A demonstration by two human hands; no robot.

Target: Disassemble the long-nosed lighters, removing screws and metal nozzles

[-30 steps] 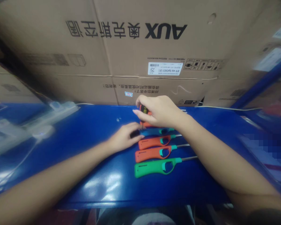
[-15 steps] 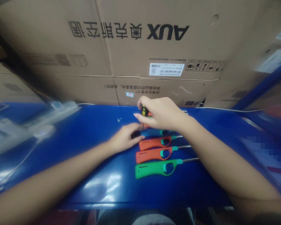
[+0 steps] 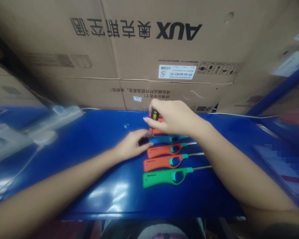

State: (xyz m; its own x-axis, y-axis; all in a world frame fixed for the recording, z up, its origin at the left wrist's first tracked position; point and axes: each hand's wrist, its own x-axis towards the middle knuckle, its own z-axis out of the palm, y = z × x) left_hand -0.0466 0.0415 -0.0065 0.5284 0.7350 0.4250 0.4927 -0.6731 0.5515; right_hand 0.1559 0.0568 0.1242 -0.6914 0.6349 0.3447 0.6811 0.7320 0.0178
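Observation:
My right hand (image 3: 173, 116) is closed around the black and yellow handle of a screwdriver (image 3: 154, 115), whose thin shaft points down at the blue lighter (image 3: 160, 139). My left hand (image 3: 133, 145) grips the butt end of that blue lighter between thumb and fingers, pressing it on the table. Nearer to me, an orange lighter (image 3: 159, 151), a second orange lighter (image 3: 155, 164) and a green lighter (image 3: 155, 178) lie side by side, metal nozzles pointing right. More orange lighters show partly beneath my right hand, which hides most of them.
A blue table (image 3: 109, 189) spans the view. Behind it stands a large cardboard box (image 3: 137, 63) with upside-down print. Blurred at the left are a white power strip (image 3: 67, 116) and a cable. At the right lies a flat whitish item (image 3: 284, 172). Tiny bits (image 3: 126, 126) lie left of the lighters.
My right hand and the screwdriver have shifted slightly up and right, showing more of the blue lighter. The left hand keeps its hold. The view has tilted a little.

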